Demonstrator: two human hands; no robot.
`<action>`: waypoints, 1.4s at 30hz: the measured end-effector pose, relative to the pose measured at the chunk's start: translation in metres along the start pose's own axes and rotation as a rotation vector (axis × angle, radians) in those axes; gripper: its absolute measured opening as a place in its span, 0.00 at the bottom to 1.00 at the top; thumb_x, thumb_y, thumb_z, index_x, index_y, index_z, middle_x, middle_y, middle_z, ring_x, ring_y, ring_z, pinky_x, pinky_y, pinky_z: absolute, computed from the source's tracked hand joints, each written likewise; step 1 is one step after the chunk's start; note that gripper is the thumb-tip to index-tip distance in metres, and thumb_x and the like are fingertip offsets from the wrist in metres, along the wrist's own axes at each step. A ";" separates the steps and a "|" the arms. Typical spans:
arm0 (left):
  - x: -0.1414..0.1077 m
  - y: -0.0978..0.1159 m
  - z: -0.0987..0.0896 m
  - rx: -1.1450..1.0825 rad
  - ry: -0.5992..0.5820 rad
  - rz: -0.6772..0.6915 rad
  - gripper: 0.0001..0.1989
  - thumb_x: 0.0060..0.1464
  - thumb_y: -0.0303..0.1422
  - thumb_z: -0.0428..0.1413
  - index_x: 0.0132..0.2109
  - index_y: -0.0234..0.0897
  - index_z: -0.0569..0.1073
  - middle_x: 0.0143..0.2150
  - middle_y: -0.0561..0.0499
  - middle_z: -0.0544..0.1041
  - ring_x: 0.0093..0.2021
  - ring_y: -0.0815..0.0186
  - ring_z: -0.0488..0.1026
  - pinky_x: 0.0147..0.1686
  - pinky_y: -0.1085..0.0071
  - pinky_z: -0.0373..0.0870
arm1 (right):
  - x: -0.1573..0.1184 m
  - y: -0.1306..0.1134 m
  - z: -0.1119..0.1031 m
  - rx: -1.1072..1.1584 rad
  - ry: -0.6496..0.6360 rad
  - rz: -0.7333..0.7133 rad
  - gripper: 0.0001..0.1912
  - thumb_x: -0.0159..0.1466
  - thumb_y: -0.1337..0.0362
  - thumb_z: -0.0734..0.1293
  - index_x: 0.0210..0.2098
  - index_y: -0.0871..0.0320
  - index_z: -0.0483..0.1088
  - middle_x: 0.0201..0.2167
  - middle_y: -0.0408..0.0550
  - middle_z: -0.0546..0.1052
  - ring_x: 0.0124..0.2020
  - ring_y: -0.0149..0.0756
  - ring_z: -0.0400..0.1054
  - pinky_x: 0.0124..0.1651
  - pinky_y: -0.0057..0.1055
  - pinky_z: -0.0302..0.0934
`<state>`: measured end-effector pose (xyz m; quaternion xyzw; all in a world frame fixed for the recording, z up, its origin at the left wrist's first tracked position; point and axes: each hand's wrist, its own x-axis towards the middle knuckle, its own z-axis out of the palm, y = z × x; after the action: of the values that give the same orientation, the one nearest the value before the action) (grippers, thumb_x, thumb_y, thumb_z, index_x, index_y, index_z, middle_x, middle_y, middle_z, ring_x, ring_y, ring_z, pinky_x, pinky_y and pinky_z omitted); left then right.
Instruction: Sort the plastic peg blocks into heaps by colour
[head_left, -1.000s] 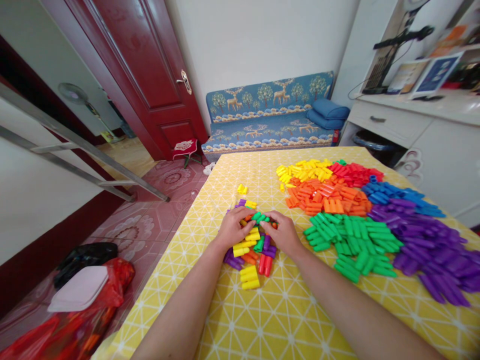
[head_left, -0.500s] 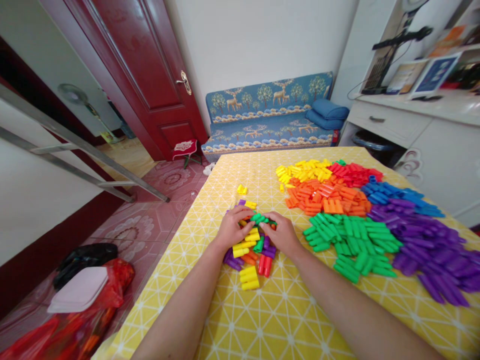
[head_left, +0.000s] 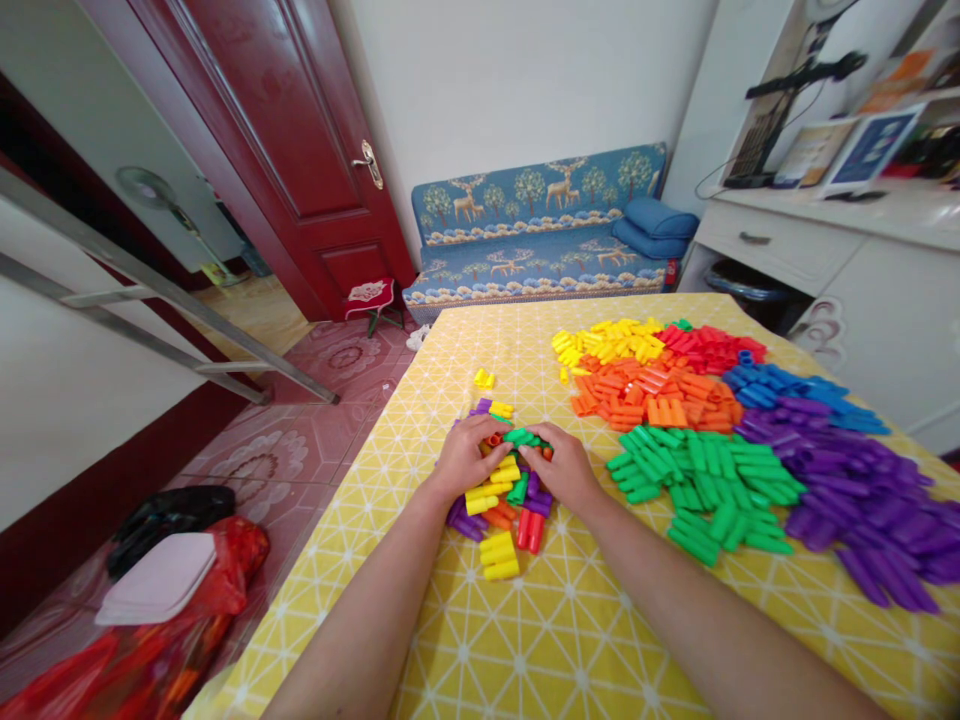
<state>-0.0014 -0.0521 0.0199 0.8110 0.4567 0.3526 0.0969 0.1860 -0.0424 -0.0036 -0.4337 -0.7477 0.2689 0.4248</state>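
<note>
Both hands meet over a small mixed heap of ribbed plastic tube pieces. Green tube pieces (head_left: pixel 523 438) are pinched between them, my left hand (head_left: pixel 466 458) on one side and my right hand (head_left: pixel 566 468) on the other. Under and in front of the fingers lie yellow pieces (head_left: pixel 491 487), purple pieces (head_left: pixel 535 495), a red piece (head_left: pixel 530 531) and orange pieces (head_left: pixel 500 515). A yellow piece (head_left: pixel 499 556) rests nearest me, apart from the heap. Fingers partly cover the heap's middle.
Colour-sorted piles lie to the right: yellow (head_left: pixel 611 343), red (head_left: pixel 712 350), orange (head_left: pixel 652 392), blue (head_left: pixel 799 388), green (head_left: pixel 705 480) and purple (head_left: pixel 870 490). A small yellow piece (head_left: pixel 484 379) sits beyond my left hand on the patterned tablecloth (head_left: pixel 360 590).
My left fingers have shifted slightly, and a reddish-orange tube end shows beside them. The green pieces remain between both hands; the piles look unchanged.
</note>
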 end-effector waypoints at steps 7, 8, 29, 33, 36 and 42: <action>0.000 -0.002 0.001 -0.001 -0.009 -0.014 0.09 0.57 0.33 0.55 0.44 0.39 0.76 0.41 0.47 0.79 0.42 0.62 0.75 0.45 0.64 0.70 | -0.001 -0.003 -0.001 -0.078 -0.028 -0.019 0.12 0.58 0.65 0.65 0.42 0.57 0.71 0.41 0.50 0.75 0.43 0.39 0.69 0.47 0.36 0.62; 0.000 -0.002 0.002 -0.001 -0.010 -0.016 0.09 0.57 0.33 0.55 0.44 0.39 0.76 0.41 0.47 0.79 0.42 0.62 0.75 0.45 0.64 0.70 | -0.001 -0.003 -0.002 -0.085 -0.033 -0.014 0.13 0.57 0.65 0.66 0.42 0.57 0.71 0.41 0.50 0.75 0.43 0.40 0.69 0.47 0.36 0.62; -0.001 -0.001 0.001 -0.005 0.002 -0.015 0.10 0.54 0.29 0.56 0.45 0.38 0.75 0.41 0.48 0.79 0.43 0.61 0.75 0.45 0.65 0.69 | -0.001 -0.004 -0.001 0.098 0.023 -0.056 0.15 0.55 0.71 0.65 0.42 0.57 0.71 0.41 0.49 0.75 0.45 0.37 0.69 0.50 0.36 0.62; -0.001 -0.002 0.001 0.000 -0.002 -0.014 0.10 0.54 0.30 0.56 0.45 0.38 0.75 0.41 0.48 0.79 0.43 0.61 0.75 0.45 0.65 0.69 | 0.000 -0.003 0.000 0.092 0.014 -0.042 0.14 0.56 0.70 0.65 0.42 0.57 0.71 0.41 0.48 0.75 0.44 0.37 0.69 0.49 0.36 0.62; -0.001 -0.003 0.001 -0.003 -0.007 -0.007 0.10 0.55 0.30 0.56 0.45 0.38 0.75 0.42 0.47 0.79 0.43 0.61 0.75 0.46 0.64 0.69 | 0.000 -0.001 0.001 0.072 -0.006 -0.024 0.12 0.57 0.69 0.65 0.41 0.57 0.72 0.41 0.48 0.76 0.43 0.37 0.69 0.49 0.36 0.62; -0.001 -0.004 0.002 -0.007 -0.013 -0.004 0.10 0.56 0.31 0.55 0.45 0.39 0.75 0.42 0.47 0.79 0.43 0.61 0.74 0.46 0.64 0.69 | 0.001 0.001 0.001 0.062 -0.024 -0.027 0.11 0.58 0.68 0.65 0.41 0.57 0.71 0.40 0.47 0.75 0.43 0.37 0.69 0.48 0.35 0.62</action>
<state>-0.0030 -0.0502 0.0163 0.8119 0.4566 0.3489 0.1034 0.1852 -0.0415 -0.0044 -0.4070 -0.7497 0.2916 0.4327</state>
